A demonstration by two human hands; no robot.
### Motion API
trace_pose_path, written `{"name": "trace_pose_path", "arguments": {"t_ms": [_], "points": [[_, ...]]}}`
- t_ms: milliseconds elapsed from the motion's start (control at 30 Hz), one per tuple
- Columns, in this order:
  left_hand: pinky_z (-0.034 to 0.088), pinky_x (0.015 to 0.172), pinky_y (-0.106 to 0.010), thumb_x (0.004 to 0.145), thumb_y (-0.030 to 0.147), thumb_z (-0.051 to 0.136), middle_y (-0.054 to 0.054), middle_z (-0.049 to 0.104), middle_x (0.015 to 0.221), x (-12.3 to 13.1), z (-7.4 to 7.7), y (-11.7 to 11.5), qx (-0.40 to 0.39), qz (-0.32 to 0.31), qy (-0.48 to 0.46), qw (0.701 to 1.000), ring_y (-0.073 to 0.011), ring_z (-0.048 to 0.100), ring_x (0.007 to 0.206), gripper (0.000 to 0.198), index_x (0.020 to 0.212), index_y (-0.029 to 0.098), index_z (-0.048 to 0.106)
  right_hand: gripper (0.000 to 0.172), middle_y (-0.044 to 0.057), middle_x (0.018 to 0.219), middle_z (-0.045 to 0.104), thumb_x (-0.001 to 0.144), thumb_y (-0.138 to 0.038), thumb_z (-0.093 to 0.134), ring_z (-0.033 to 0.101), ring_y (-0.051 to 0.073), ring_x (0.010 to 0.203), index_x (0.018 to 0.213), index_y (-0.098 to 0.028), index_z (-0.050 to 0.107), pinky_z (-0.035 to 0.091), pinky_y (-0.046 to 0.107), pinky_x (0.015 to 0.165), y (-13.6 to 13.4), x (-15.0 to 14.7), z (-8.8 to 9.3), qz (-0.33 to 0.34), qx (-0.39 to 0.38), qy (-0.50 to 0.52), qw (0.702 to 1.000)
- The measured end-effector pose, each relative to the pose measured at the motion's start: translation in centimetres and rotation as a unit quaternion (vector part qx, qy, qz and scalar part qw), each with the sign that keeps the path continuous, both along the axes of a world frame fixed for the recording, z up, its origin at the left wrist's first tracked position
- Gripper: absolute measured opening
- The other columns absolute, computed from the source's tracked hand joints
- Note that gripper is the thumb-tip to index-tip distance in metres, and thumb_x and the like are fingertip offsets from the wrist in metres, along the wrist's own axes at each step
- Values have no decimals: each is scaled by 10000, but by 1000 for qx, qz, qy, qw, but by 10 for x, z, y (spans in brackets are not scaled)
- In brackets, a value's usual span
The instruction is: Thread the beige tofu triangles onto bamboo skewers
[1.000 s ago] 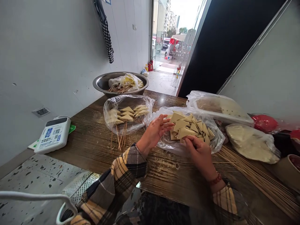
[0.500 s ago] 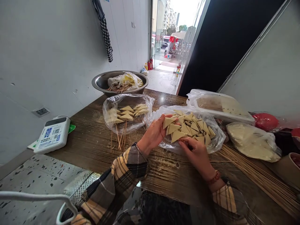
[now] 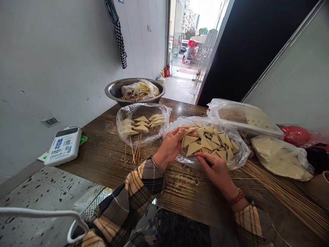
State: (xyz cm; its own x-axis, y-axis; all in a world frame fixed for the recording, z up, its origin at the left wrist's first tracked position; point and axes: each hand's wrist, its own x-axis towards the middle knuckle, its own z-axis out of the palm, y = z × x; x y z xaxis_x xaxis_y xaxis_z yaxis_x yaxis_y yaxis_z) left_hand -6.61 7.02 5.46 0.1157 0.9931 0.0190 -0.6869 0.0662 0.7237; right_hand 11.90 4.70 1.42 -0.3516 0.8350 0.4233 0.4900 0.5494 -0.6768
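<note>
My left hand (image 3: pixel 169 145) is closed around a few beige triangular pieces, which look like dried tofu (image 3: pixel 189 140), at the left side of an open clear plastic bag (image 3: pixel 241 159). My right hand (image 3: pixel 214 168) is pinched, thumb against fingers, just under the lowest triangle (image 3: pixel 194 148). Whatever sits in that pinch is too small to make out. A heap of similar triangles (image 3: pixel 213 140) fills the bag behind both hands. To the left, skewered triangles (image 3: pixel 142 128) lie in a second clear bag (image 3: pixel 151 140), their sticks (image 3: pixel 133 151) pointing towards me.
Long bamboo skewers (image 3: pixel 285 195) lie in a bundle at the right, near a bagged pale food (image 3: pixel 282 157) and a wrapped white tray (image 3: pixel 264 127). A metal basin (image 3: pixel 109 91) with bagged skewers stands at the back. A white device (image 3: pixel 64 147) is at the left edge.
The view has shifted slightly, so everything sits a little further right. Both hands keep nearly the same pose at the bag; the right pinch remains by the lowest triangle.
</note>
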Motion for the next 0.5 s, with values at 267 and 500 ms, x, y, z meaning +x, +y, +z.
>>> {"name": "trace_pose_path", "arguments": {"t_ms": [267, 500], "points": [[553, 758, -304, 801, 283, 687, -127, 725, 996, 5, -4, 1, -4, 13, -2, 1000, -200, 705, 844, 262, 986, 107, 627, 213, 52, 931, 763, 905, -297, 523, 721, 217, 827, 919, -212, 718, 559, 335, 748, 1, -2, -7, -18, 16, -8, 1000], [545, 791, -298, 821, 286, 665, -115, 729, 960, 6, -5, 0, 4, 15, 2, 1000, -179, 697, 847, 251, 997, 107, 648, 217, 58, 942, 763, 897, -312, 533, 722, 229, 844, 919, -203, 718, 562, 352, 763, 4, -3, -13, -31, 24, -5, 999]]}}
